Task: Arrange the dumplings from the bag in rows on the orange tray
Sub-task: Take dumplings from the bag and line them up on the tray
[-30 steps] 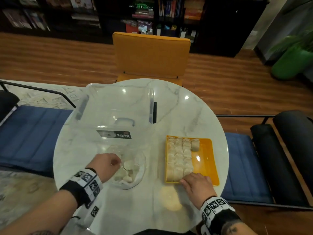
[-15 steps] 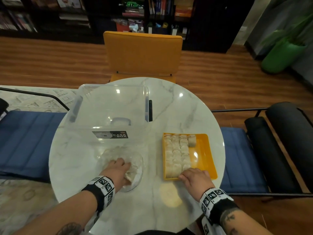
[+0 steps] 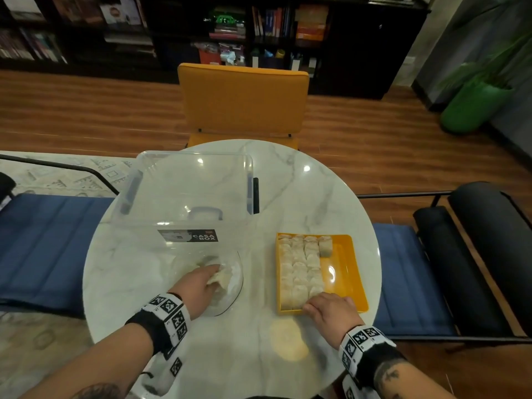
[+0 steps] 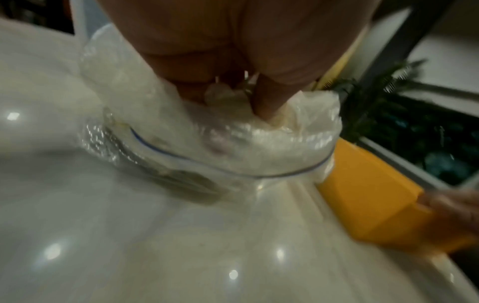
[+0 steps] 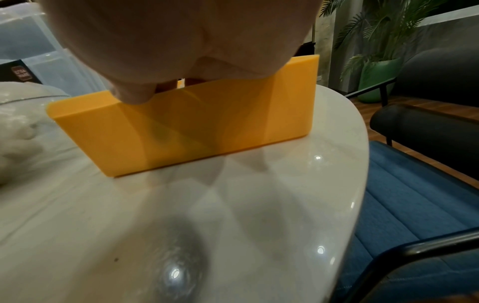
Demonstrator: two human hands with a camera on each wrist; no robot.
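One round marble table (image 3: 302, 197), wooden floor (image 3: 86, 110), dark bookshelves (image 3: 115, 30)

On the table (image 3: 288, 182): box (image 3: 190, 191) at the left far edge, bag (image 3: 227, 280) before it, tray (image 3: 345, 272) right.

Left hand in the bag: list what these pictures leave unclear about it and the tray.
- Left hand: whether it grips a dumpling; head view, hidden by its own back; left wrist view, blurred, fingers buried in the bag.
- Dumplings left in the bag: count hidden by crinkled plastic.
- Right hand: fingers hidden behind the orange tray wall in the right wrist view.
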